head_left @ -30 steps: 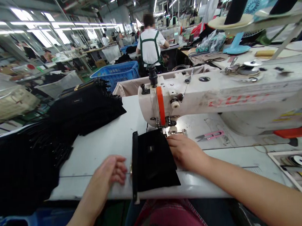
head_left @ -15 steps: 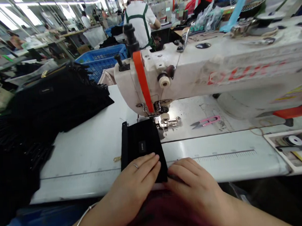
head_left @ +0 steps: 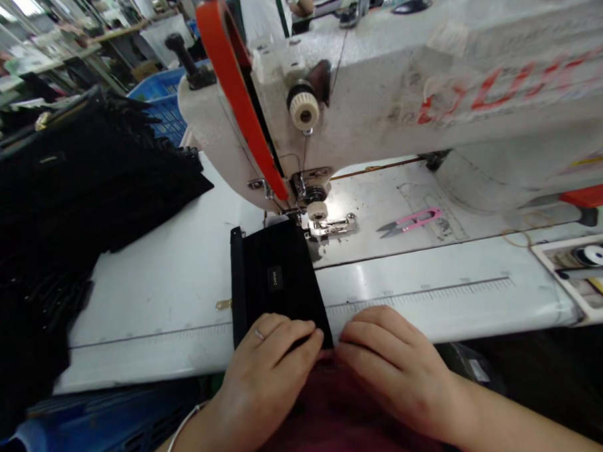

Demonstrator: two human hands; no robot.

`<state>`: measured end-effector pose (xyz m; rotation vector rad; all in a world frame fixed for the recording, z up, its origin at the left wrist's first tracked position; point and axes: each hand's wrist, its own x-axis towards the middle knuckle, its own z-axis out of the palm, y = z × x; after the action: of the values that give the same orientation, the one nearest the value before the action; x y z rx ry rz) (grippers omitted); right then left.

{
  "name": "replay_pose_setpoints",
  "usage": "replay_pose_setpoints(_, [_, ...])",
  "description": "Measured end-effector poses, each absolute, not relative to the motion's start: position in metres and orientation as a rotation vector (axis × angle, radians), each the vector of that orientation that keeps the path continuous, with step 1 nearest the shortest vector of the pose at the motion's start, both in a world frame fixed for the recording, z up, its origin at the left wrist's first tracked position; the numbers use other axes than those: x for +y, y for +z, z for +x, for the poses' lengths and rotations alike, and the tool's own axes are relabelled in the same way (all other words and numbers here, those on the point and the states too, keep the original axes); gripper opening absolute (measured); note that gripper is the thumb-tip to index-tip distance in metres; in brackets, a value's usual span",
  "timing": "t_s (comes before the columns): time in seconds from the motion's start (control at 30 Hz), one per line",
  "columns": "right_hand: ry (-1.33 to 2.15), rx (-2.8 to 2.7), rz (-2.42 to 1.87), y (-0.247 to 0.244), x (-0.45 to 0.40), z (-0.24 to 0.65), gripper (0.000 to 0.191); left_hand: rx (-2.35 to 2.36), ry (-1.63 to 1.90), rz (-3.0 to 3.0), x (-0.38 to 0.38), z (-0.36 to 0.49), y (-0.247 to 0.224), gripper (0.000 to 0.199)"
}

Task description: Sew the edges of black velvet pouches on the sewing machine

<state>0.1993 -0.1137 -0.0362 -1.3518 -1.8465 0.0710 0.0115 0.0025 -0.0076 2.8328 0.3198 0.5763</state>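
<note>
A black fabric pouch with a small label and a gold zipper pull lies on the white sewing table, its far edge at the needle area of the sewing machine. My left hand rests on the pouch's near part, fingers bent and pressed together on the fabric near its lower right corner. Just right of that corner, my right hand has its fingers curled together at the table's front edge; whatever its fingertips pinch is hidden.
Stacked black pouches cover the table's left side. Pink thread snips lie under the machine arm, red-handled scissors and a bobbin tray at right. Blue crates stand behind and below left. A person in white is beyond.
The view has tilted down and come closer to the machine. My left hand's fingers, flatter on the pouch before, are now more bent and nearer its front edge.
</note>
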Motion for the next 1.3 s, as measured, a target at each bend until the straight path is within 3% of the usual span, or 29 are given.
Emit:
replay_pose_setpoints(0.43, [0.08, -1.866, -1.358, -0.036, -0.114, 0.2, 0.02, 0.298, 0.575, 2.843, -0.002, 0.006, -0.014, 0.026])
replay_pose_setpoints(0.63, [0.091, -1.868, -1.37, -0.034, -0.11, 0.199, 0.018, 0.39, 0.57, 2.741, 0.003, 0.016, -0.003, 0.015])
replay_pose_setpoints(0.83, [0.105, -1.917, -1.359, -0.034, -0.108, 0.198, 0.022, 0.547, 0.773, 2.579, 0.001, 0.016, 0.002, 0.015])
replay_pose_setpoints(1.07, [0.125, -1.902, -1.361, -0.037, -0.109, 0.198, 0.019, 0.312, 0.587, 2.829, 0.0, 0.007, -0.013, 0.019])
replay_pose_setpoints(1.3, [-0.071, -1.987, -1.246, -0.03, -0.094, 0.197, 0.03, 0.244, 0.429, 2.885, 0.009, -0.004, -0.014, 0.023])
